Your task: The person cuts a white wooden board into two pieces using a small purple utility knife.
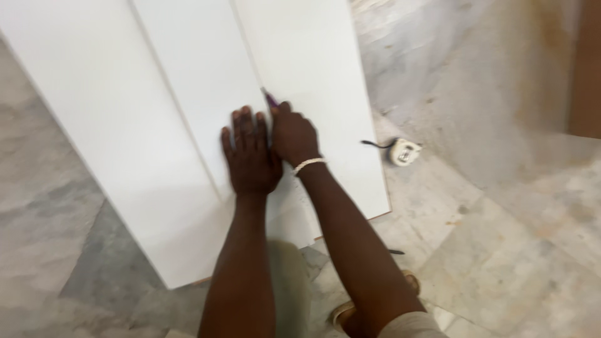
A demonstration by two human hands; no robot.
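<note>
White boards (188, 94) are lying side by side on the grey floor (513, 206), the left hand (250, 153) pressing flat with fingers spread, the right hand (293, 134) gripping a purple pencil (270, 97) at a seam, a tape measure (402, 151) resting right.

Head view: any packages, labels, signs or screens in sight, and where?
None show in this view.
White boards: flat on the marble floor, long rectangles side by side.
Tape measure: on the floor right of the boards, small, round, pale, with a dark strap; any label is too blurred to tell.
</note>
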